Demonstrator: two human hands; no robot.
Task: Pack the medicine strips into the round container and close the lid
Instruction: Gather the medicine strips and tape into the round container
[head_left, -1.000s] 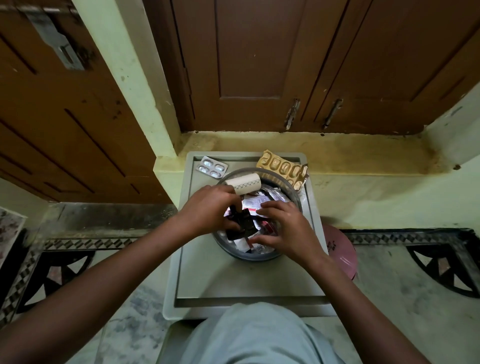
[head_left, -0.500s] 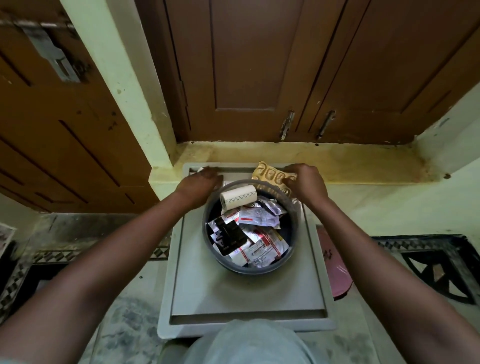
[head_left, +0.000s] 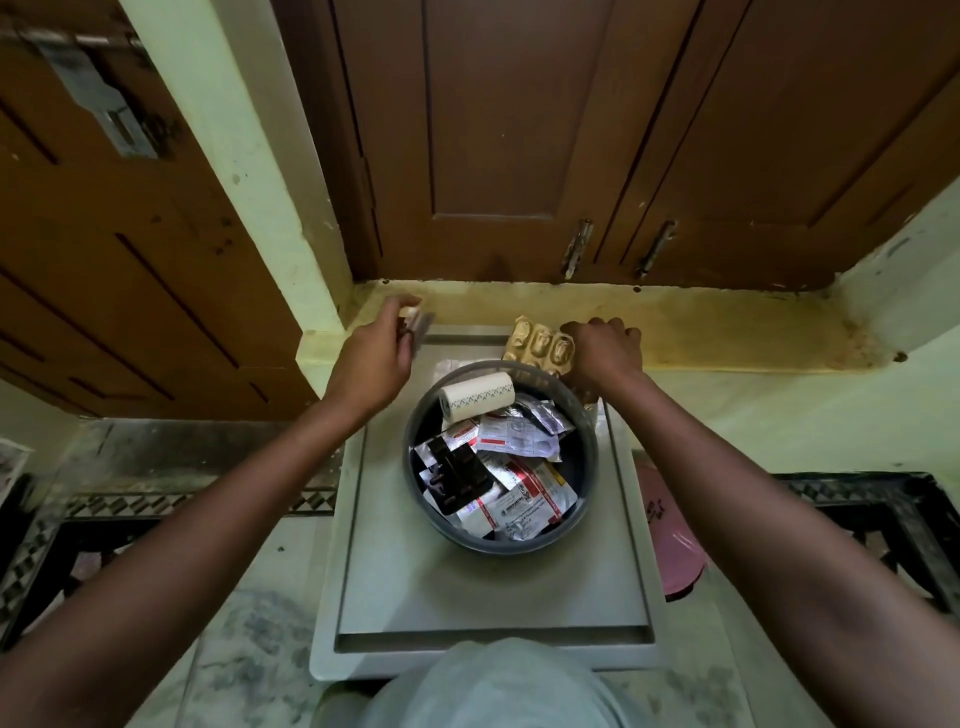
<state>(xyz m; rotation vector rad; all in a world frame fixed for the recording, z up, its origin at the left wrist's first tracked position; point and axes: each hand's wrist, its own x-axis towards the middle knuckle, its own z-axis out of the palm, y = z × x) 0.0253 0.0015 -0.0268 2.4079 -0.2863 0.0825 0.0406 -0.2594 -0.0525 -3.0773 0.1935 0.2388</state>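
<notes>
Gold foil marks the blister strip (head_left: 543, 346) being gathered by the right hand (head_left: 602, 351) at the far rim of the round container (head_left: 582, 499). The grip is curled over the strip's right end, though how firmly it is closed cannot be told from above. A small silver strip (head_left: 418, 327), blurred by motion, is pinched between the fingers of the left hand (head_left: 371, 358) and held raised above the table's far left corner, presumably so it can be dropped into the container. The container is seen already crowded with silver, red-printed and dark strips, and a cream roll of bandage (head_left: 475, 402) is propped against its inner wall. Both loose strips appear to be the last outside it. A pale grey table (head_left: 467, 587) carries the container; a pink lid (head_left: 675, 551) is left on the marble floor to its right. Brown wooden doors (head_left: 498, 130) and a pale green wall (head_left: 779, 410) lie behind.
</notes>
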